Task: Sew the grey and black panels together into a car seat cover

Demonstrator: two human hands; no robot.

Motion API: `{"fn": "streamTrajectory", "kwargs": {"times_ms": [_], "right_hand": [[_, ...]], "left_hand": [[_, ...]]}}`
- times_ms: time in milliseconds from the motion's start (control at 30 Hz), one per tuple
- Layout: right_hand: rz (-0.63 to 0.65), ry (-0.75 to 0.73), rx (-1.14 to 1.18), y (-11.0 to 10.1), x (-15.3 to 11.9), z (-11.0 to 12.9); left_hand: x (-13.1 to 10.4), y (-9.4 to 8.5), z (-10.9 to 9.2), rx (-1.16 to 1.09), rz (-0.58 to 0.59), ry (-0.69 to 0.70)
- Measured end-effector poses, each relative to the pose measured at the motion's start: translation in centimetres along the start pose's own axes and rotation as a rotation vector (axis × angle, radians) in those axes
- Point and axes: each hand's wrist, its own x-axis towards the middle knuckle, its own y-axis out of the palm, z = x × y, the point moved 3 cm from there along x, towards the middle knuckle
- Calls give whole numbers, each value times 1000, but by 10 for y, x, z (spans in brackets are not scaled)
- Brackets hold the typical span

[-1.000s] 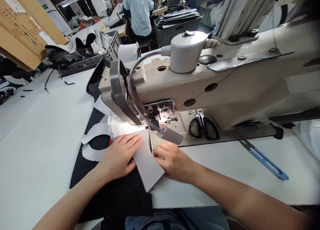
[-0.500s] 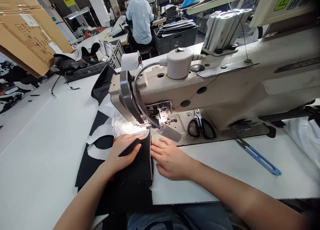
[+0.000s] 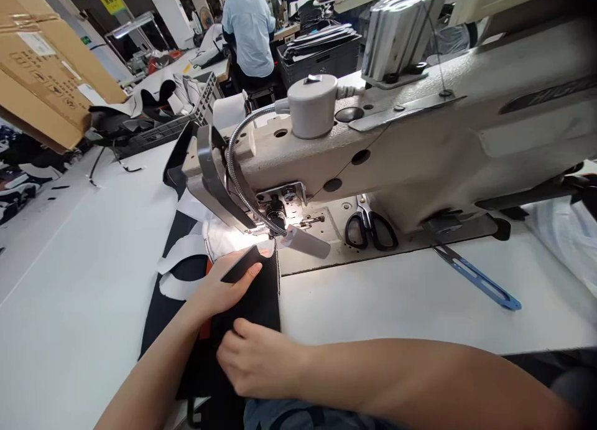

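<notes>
A black fabric piece [image 3: 265, 299] with a pale underside runs up to the lit needle area of the sewing machine [image 3: 298, 162]. My left hand [image 3: 226, 284] holds its folded-up edge just in front of the presser foot, thumb on top and fingers behind the fold. Lower down, close to the table's front edge, my right hand [image 3: 256, 358] is closed over the same black fabric; its fingertips are hidden. White curved fabric strips [image 3: 184, 256] lie left of my left hand. The small lamp [image 3: 308, 241] on a bendable metal neck hangs beside the needle.
Black-handled scissors [image 3: 370, 224] rest on the machine bed. A blue tool [image 3: 485, 284], perhaps tweezers, lies on the white table [image 3: 373, 299] at right. Crates [image 3: 149, 134] of cut pieces and a cardboard box [image 3: 51, 69] stand behind. A person [image 3: 249, 32] sits further back.
My right hand has moved from the fabric's right edge beside the needle down and left, and its fingers have curled. My left hand still holds the fold. The view has shifted slightly.
</notes>
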Motion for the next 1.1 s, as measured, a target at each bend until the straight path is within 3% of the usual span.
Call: {"fn": "streamTrajectory", "kwargs": {"times_ms": [100,267,500,700,867,1000,1100], "right_hand": [[-38,23,27,9,9,0],[-170,142,-73,-6,-25,-14],[-29,242,-66,-7,-38,-20],[34,326,-74,-7,-38,-38],[-22,291,-140,-6,-36,-53],[-95,245,-177,-5,-36,-58],[-108,263,-166,-8,-39,-54]], "left_hand": [[0,5,-1,68,10,71],[-7,18,5,213,24,320],[-6,32,3,351,-88,529],[16,37,13,431,-144,546],[28,31,13,317,-190,525],[20,20,7,131,-231,354],[5,21,3,261,-174,470]]}}
